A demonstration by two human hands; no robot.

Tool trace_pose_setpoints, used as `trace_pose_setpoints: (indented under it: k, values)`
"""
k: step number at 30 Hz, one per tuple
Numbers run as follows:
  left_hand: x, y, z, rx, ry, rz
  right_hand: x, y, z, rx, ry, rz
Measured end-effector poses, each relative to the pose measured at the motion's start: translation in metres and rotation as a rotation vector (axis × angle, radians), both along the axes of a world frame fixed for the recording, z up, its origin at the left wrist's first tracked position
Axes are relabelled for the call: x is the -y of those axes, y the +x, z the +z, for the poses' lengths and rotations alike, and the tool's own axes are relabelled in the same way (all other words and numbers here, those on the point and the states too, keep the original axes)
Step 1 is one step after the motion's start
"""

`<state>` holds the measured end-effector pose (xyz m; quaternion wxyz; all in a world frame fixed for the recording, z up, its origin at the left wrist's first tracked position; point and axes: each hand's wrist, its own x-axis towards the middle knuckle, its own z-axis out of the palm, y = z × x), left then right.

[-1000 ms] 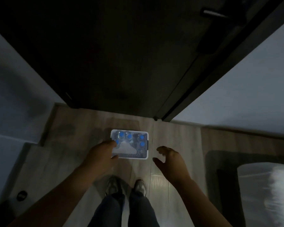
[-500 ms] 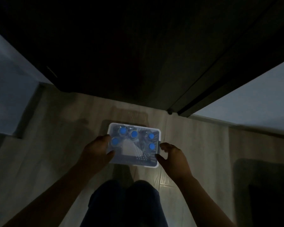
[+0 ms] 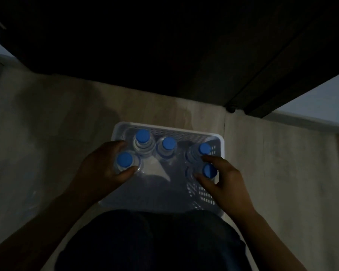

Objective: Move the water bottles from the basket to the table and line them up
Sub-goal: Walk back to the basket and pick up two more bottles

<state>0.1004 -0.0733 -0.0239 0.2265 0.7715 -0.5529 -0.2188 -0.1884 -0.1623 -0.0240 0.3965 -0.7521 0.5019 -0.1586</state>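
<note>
A white perforated basket [image 3: 204, 136] is seen from above on a pale floor [image 3: 47, 124], in dim light, in front of a dark door [image 3: 164, 45]. 5 water bottles with blue caps are held upright inside it. 3 stand along the far wall: a far-left bottle [image 3: 142, 136], a middle bottle [image 3: 168, 143] just beside it, and a far-right bottle [image 3: 204, 148] set apart from the middle one. 2 stand nearer: a near-left bottle [image 3: 124, 160] by the left wall and a near-right bottle [image 3: 209, 170] by the right wall. A bare patch of the basket's bottom is left between them.

The left hand [image 3: 104, 165] is curled around the near-left bottle, with fingers on its far side and the thumb on its near side, just below the cap. The right hand [image 3: 223, 177] is closed around the neck of the near-right bottle, the fingers on its far side touching the far-right bottle as well. Both bottles are inside the basket. The person's dark-clothed knees [image 3: 151, 241] are seen at the near edge of the basket.
</note>
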Motion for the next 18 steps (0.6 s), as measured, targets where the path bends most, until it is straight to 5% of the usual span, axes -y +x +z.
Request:
trace_pose_setpoints:
  k: [18]
  values:
    - [0.003,-0.004,-0.043,-0.17,-0.104,0.058,0.001,-0.005,-0.038,0.245,-0.036,-0.053]
